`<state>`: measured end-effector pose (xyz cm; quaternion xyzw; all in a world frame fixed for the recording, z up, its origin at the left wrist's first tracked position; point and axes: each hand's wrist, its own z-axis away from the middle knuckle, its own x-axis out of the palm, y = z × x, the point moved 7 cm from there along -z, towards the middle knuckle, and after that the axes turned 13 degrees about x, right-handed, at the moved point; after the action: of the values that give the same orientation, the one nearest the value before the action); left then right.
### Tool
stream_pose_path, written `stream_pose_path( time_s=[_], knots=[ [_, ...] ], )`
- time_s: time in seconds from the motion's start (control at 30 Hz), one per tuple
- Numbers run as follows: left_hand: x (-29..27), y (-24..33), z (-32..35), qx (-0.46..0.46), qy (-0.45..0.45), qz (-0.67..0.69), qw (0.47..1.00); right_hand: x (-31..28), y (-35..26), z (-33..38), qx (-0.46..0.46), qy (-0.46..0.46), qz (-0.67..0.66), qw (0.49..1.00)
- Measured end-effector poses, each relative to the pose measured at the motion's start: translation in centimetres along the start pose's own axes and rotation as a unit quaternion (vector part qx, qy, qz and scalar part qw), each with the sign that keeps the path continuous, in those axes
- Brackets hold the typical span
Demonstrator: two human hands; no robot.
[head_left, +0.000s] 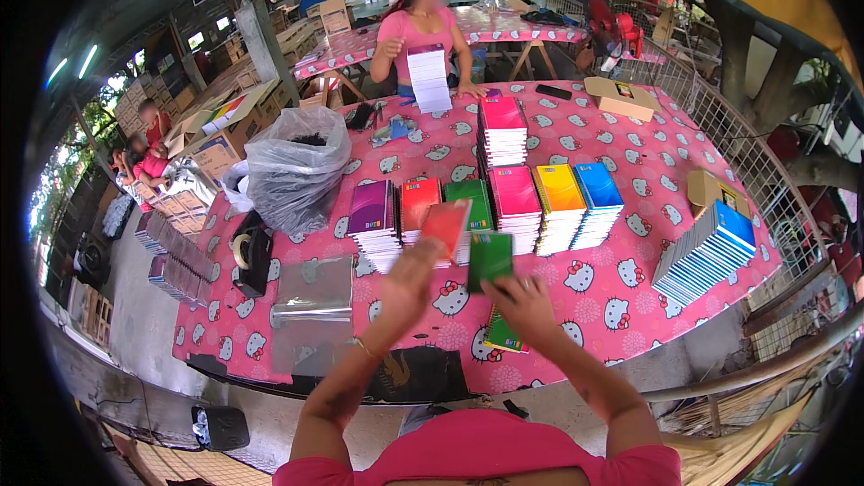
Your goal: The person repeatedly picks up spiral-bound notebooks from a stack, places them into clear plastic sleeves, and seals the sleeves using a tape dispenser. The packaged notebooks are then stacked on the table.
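My left hand (409, 281) holds a red notebook (447, 225) lifted above the table. In my right hand (524, 303) is a green notebook (490, 258), raised beside the red one. Under my right hand another green notebook (501, 333) lies flat on the pink patterned tablecloth (594, 288). Behind them stands a row of notebook stacks: purple (373, 211), red (418, 202), green (470, 198), pink (515, 198), yellow (560, 193) and blue (596, 189).
A taller pink stack (501, 126) stands further back. Clear sleeves (315, 292), a tape dispenser (245, 252) and a grey plastic bag (297, 166) lie at left. Blue notebooks (711, 252) lean at right. A person in pink (423, 27) holds white sheets across the table.
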<state>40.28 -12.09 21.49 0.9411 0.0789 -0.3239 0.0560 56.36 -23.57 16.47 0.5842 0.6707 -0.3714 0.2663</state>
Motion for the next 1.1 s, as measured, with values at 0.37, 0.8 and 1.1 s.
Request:
stream_pose_path(
  time_s=[0.37,0.8,1.1],
  knots=[
    [12.8,6.7,1.6,0.067,-0.086,0.115,0.987,0.9,10.8,3.1,0.263,0.115,-0.157,0.945],
    [7.2,3.1,-12.3,0.073,-0.015,0.025,0.997,-1.3,7.0,5.9,0.125,0.085,-0.024,0.988],
    [8.5,4.1,-13.2,0.140,-0.052,-0.039,0.988,3.8,6.9,12.6,0.315,0.062,-0.257,0.911]
  ],
)
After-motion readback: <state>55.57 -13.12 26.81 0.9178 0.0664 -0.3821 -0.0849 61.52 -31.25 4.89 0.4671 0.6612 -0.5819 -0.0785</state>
